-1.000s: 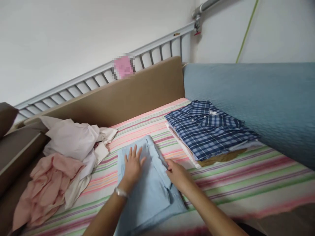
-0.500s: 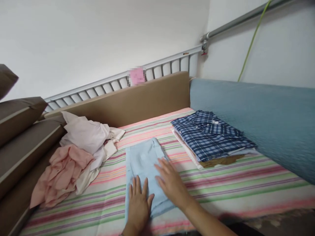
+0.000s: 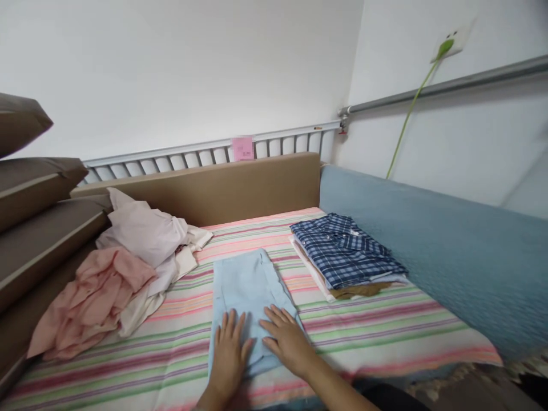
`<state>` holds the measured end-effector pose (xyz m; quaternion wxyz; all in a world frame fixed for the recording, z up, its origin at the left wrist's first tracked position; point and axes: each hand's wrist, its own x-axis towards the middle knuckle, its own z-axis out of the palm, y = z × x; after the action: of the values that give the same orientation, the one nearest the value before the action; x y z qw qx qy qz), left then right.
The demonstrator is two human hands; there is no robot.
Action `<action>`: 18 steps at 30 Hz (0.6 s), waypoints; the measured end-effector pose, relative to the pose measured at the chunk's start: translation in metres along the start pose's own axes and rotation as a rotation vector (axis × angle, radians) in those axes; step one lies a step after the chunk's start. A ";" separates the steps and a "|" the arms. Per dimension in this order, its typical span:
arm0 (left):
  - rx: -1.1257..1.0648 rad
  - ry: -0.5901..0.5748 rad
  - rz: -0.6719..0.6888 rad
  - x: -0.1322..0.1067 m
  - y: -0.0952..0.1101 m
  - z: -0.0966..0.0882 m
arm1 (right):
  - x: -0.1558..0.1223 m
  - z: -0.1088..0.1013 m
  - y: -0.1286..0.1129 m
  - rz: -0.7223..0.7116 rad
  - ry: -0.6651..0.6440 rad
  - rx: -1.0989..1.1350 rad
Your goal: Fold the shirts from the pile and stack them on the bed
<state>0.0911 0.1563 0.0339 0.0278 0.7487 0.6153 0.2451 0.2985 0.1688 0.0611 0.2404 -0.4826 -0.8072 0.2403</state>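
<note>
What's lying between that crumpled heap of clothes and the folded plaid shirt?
In the head view, the folded light-blue garment lies between the crumpled heap and the plaid shirt, with bare striped cloth showing on either side.

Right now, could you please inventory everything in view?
Garment: 1, light blue, centre
Plaid shirt: 1, blue, atop right stack
Loose clothes: several, pink/white, left
Striped cloth: 1, multicoloured, underneath
Cushions: several, brown, far left
Panel: 1, brown, back
Side panel: 1, blue, right
Radiator: 1, white, back
Blurred square: 1, pink, back
Pipe: 1, grey, right
Socket: 1, white, right
Cord: 1, green, right
Walls: 2, white, behind
Left hand, right hand: 1 each, on garment
</note>
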 end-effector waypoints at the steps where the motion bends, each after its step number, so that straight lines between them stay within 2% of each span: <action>1: -0.124 0.049 -0.053 -0.002 -0.009 -0.005 | 0.001 -0.003 0.006 0.021 0.050 0.075; 2: -0.259 0.104 -0.143 -0.005 -0.020 -0.010 | 0.004 -0.007 0.014 0.059 0.134 0.160; 4: -0.553 0.161 -0.411 -0.012 -0.042 -0.019 | 0.013 -0.018 0.032 0.190 0.350 0.339; 5: -0.699 0.153 -0.561 -0.016 -0.052 -0.022 | 0.018 -0.024 0.042 0.283 0.435 0.433; 7: -0.943 0.070 -0.792 -0.022 -0.062 -0.026 | 0.030 -0.036 0.057 0.472 0.482 0.611; 9: -1.114 -0.049 -0.875 -0.025 -0.059 -0.027 | 0.040 -0.045 0.065 0.600 0.411 0.737; 13: -1.353 -0.265 -0.963 -0.024 -0.029 -0.029 | 0.049 -0.045 0.063 0.681 0.073 0.984; 15: -1.371 -0.283 -0.997 -0.023 -0.019 -0.028 | 0.050 -0.040 0.060 0.668 -0.055 1.099; 18: -1.266 -0.220 -0.925 -0.021 -0.021 -0.027 | 0.047 -0.034 0.055 0.617 -0.058 1.154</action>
<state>0.0583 0.1351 0.0431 0.6084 0.2787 0.6012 0.4366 0.3366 0.2395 0.0607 0.3591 -0.4790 -0.3790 0.7057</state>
